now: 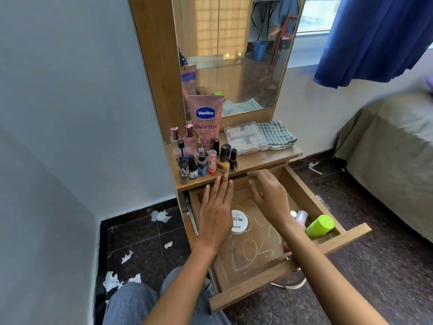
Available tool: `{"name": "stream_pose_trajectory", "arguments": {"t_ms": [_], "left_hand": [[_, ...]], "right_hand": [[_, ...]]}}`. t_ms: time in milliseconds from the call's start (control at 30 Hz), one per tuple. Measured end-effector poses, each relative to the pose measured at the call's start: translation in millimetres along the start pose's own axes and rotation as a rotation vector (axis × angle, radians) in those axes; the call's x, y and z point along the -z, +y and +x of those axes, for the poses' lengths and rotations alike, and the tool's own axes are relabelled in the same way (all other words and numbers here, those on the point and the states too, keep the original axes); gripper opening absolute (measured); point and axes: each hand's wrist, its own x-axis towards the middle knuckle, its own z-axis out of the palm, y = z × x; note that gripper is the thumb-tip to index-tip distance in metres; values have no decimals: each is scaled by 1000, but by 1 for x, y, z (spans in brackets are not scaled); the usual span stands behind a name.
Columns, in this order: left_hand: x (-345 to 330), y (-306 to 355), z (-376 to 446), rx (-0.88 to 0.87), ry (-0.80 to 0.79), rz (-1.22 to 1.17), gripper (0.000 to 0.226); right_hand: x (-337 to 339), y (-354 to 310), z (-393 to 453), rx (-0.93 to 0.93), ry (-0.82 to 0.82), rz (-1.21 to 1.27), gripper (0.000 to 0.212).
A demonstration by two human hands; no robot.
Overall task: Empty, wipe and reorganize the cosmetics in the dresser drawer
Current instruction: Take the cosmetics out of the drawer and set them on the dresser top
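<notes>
Wooden dresser with tall mirror against the pale wall, shelf below the glass crowded at its left end. Bed under olive cover to the right, blue curtain hanging above it. Dresser drawer pulled fully out over dark tiled floor, bottom bare wood marked with white chalky scrawls. Denim-clad knees at the lower edge.

Left hand flat over the drawer's left part, fingers straight and together, tips reaching the shelf's front edge, holding nothing. Right hand over the drawer's back middle, fingers loosely spread and blurred, also holding nothing.

On the shelf: pink Vaseline tube upright against the mirror frame, clear plastic organizer box to its right, folded checked cloth just beside the box. In front of the tube, cluster of nail polish bottles, small sprays and perfume bottles standing close together.

Inside the drawer: white round nail polish remover tub near the left hand, partly hidden by it; lime-green bottle lying on its side in the right front corner; small pale pink bottle beside it, touching the right forearm.

Torn white paper scraps scattered on the tiles left of the dresser.
</notes>
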Motion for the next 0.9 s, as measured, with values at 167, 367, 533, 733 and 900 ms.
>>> {"name": "stream_pose_trajectory", "arguments": {"t_ms": [167,367,533,733,900], "left_hand": [[4,-1,-3,20,27,-25,58],[3,1,-4,27,32,-25,64],[5,1,-4,42,32,-20,56],[8,3,-5,44,45,-44,51],[12,6,-6,41,27,-52,50]], "right_hand": [[1,-3,-30,-52,-544,-79,35],[-16,-16,-32,36,-805,-242,60],[-17,-16,-28,15,-830,-361,55],[-2,-10,-28,-209,-614,-264,55],[1,-5,-29,-295,-516,-228,50]]}}
